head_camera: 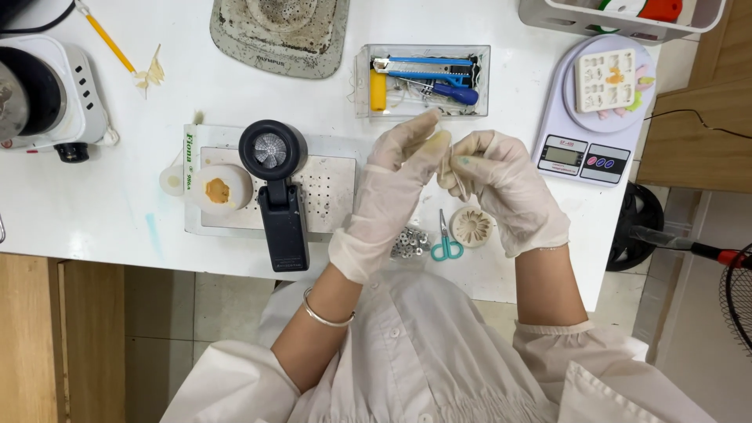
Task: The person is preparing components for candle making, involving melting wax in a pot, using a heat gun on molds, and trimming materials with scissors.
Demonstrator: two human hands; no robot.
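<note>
Both my hands wear pale latex gloves and meet above the white table [117, 204]. My left hand [395, 176] pinches a small pale yellowish piece [439, 139] at its fingertips. My right hand [501, 184] is closed around a thin stick-like tool [448, 166] whose tip points at that piece. Just below the hands lie small teal-handled scissors [446, 243], a round ribbed cream mould [471, 227] and a cluster of small metal parts [410, 243].
A black magnifier lamp [274, 168] stands on a perforated white plate [333, 192] beside a white cup with orange material [219, 189]. A clear box of tools [423, 78], a digital scale with a white mould tray [603, 86], and a white hotplate [47, 94] ring the table.
</note>
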